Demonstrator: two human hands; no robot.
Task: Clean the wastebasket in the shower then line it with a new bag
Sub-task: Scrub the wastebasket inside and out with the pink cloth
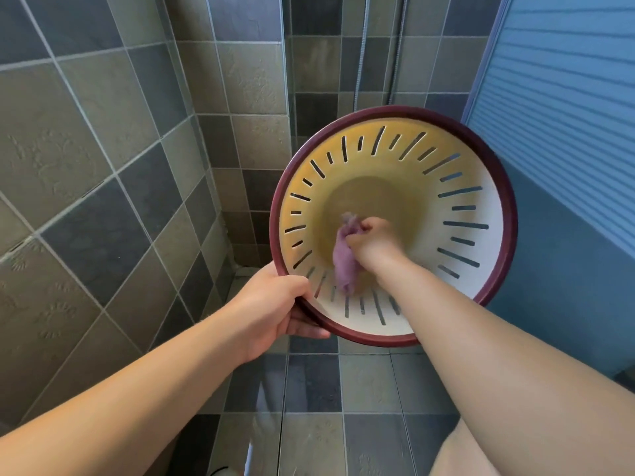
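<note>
Head view: wastebasket (477,187) held up off the floor, tipped so its open mouth faces the camera, in a tiled shower corner. Cream slotted wall, dark red rim, yellowish round bottom visible inside. Left hand (271,307) grips the rim at lower left, thumb over the inside edge, fingers curled under the outside. Right hand (372,243) is reached deep inside the basket, fingers closed tight round a purple cloth (343,266). Cloth is bunched, pressed against the bottom and lower inner wall, its tail hanging down toward the slots near the lower rim. Right forearm crosses over the lower right of the rim. Grey and blue tiled wall (103,166) left and behind, tiled floor (360,389) below, blue ribbed door panel (567,115) just beside the basket at right. Shower hose (398,46) hangs on the back wall above the basket.
</note>
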